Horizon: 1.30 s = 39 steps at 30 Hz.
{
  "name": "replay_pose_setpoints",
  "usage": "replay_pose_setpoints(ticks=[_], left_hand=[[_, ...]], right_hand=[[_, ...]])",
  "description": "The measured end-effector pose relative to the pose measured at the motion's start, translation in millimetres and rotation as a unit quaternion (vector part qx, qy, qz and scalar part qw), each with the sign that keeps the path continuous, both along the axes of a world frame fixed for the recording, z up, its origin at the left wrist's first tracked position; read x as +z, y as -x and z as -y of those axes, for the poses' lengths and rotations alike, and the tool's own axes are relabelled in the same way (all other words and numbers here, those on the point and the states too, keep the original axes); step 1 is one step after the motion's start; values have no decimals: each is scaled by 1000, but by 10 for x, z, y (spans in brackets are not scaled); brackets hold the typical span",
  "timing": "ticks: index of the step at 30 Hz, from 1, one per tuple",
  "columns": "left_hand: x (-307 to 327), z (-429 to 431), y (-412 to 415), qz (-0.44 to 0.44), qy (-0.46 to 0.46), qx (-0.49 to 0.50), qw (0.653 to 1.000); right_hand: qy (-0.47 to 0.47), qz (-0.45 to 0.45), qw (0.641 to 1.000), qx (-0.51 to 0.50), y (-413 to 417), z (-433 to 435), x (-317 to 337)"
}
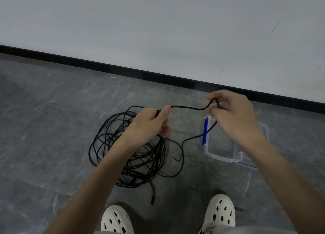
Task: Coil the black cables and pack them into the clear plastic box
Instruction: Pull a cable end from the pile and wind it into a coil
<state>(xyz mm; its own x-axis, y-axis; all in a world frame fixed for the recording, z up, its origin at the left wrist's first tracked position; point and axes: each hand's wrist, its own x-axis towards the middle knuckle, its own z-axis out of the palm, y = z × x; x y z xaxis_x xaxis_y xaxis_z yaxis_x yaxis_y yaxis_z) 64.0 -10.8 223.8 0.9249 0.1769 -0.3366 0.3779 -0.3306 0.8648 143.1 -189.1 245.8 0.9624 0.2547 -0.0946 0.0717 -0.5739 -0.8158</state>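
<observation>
A loose tangle of black cables (112, 142) lies on the grey floor, partly hidden under my left forearm. My left hand (149, 123) grips a bundle of cable loops above the pile, thumb pressed on top. A single strand (188, 108) runs from it to my right hand (233, 117), which pinches the strand in a bend between thumb and fingers. From there the cable drops to the floor. The clear plastic box (219, 156) with a blue latch (205, 131) sits on the floor to the right, partly covered by my right hand and arm.
A white wall with a black baseboard (123, 69) runs along the far side. My two feet in white perforated clogs (221, 211) stand at the bottom of the view. A cable end with a plug (152, 201) lies near the left foot.
</observation>
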Motion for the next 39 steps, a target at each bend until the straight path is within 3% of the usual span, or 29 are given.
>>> replay_pose_setpoints(ticks=[4, 8, 11, 19, 24, 28, 33, 39], left_hand=[[28, -6, 0, -20, 61, -18, 998], [115, -19, 25, -11, 274, -34, 961], [148, -8, 32, 6, 382, -28, 924], [152, -26, 16, 54, 509, 59, 857], [166, -35, 19, 74, 556, 67, 825], [145, -18, 14, 89, 569, 57, 816], [109, 5, 4, 124, 558, 72, 817], [63, 39, 0, 153, 506, 96, 843]], right_hand=[[-7, 10, 1000, -6, -24, 10, -40], [9, 58, 998, 5, -29, 27, -37], [70, 89, 993, 36, -5, 14, -76], [201, 112, 952, 201, 130, -140, -197], [246, 133, 932, 231, 186, -181, -153], [279, 87, 927, 233, 270, -234, -100], [257, 19, 926, 275, 325, -283, -157], [206, 11, 924, 323, 338, -275, -190]])
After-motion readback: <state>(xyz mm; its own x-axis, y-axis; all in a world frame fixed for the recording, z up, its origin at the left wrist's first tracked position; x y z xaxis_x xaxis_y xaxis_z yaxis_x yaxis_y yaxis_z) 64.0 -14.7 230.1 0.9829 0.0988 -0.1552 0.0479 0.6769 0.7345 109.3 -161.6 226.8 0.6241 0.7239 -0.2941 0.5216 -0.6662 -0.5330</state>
